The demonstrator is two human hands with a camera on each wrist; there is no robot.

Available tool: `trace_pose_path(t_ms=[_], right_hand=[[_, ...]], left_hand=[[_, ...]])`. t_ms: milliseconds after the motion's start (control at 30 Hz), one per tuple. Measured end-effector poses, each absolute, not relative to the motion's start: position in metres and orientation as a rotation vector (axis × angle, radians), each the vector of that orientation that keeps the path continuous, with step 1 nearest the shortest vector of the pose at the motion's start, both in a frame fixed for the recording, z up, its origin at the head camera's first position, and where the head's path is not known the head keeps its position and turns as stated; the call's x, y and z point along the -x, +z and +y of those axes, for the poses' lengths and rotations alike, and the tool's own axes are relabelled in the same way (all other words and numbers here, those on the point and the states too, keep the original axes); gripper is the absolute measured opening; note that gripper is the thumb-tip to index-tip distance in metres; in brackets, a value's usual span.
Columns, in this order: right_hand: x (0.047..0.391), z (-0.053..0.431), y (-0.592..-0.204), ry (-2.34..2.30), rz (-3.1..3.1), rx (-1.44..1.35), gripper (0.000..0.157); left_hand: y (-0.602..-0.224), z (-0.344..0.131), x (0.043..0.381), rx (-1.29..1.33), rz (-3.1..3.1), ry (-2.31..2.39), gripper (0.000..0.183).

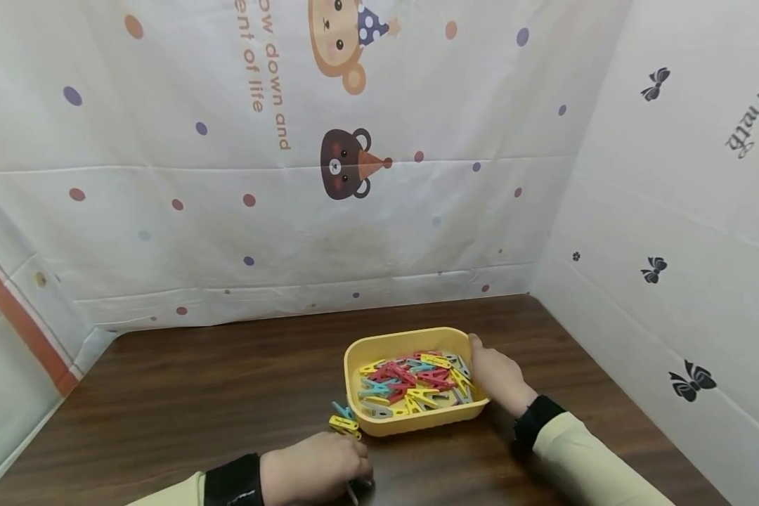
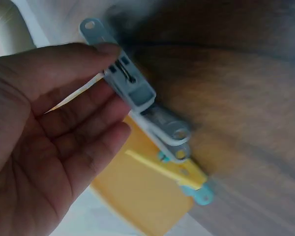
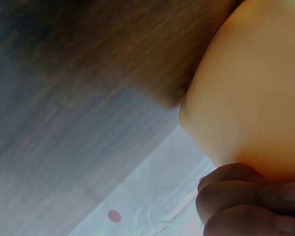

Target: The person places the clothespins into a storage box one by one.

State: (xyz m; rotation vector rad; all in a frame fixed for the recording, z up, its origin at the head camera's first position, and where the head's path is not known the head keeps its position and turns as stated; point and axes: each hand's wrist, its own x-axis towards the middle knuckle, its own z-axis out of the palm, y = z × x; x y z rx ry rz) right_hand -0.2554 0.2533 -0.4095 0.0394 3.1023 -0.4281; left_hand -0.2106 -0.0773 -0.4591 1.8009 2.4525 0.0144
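My left hand (image 1: 316, 467) is low over the table in front of the yellow basket (image 1: 417, 424). In the left wrist view its thumb and fingertips pinch a grey clothespin (image 2: 130, 81). Just beyond that lies another grey clothespin (image 2: 167, 129), then a yellow clothespin (image 2: 174, 169) and a teal clothespin (image 2: 203, 195) beside the basket. My right hand (image 1: 496, 372) grips the basket's right side, thumb over the rim; the right wrist view has its curled fingers (image 3: 236, 196) against the outer wall. Red, yellow, teal and grey clothespins (image 1: 411, 376) lie heaped inside the basket.
The basket stands on a dark wood-grain table (image 1: 228, 393). A white printed sheet (image 1: 259, 232) hangs along the back edge, and another patterned sheet (image 1: 639, 211) lines the right side. Loose yellow clothespins (image 1: 344, 424) lie by the basket's front left corner.
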Motion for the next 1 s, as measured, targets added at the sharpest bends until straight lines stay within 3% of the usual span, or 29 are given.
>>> trace_pose_path(t_ms=[167,400,667,1000], right_hand=[[0.253,0.255,-0.407,-0.439,3.104,-0.048,0.053],[0.253,0.254,-0.406,-0.441,3.099,-0.058,0.053],[0.244,0.25,-0.412,-0.442,3.111,-0.044,0.051],[0.24,0.251,-0.408,-0.434,3.149,-0.042,0.049]], left_hand=[[-0.359,-0.058,0.181,-1.568,2.528,0.027,0.015],[-0.293,-0.035,0.21,-1.527,2.655,0.038,0.024],[-0.284,0.005,0.251,-1.309,2.69,0.058,0.029],[-0.316,0.062,0.27,-1.14,2.714,-0.046,0.029]])
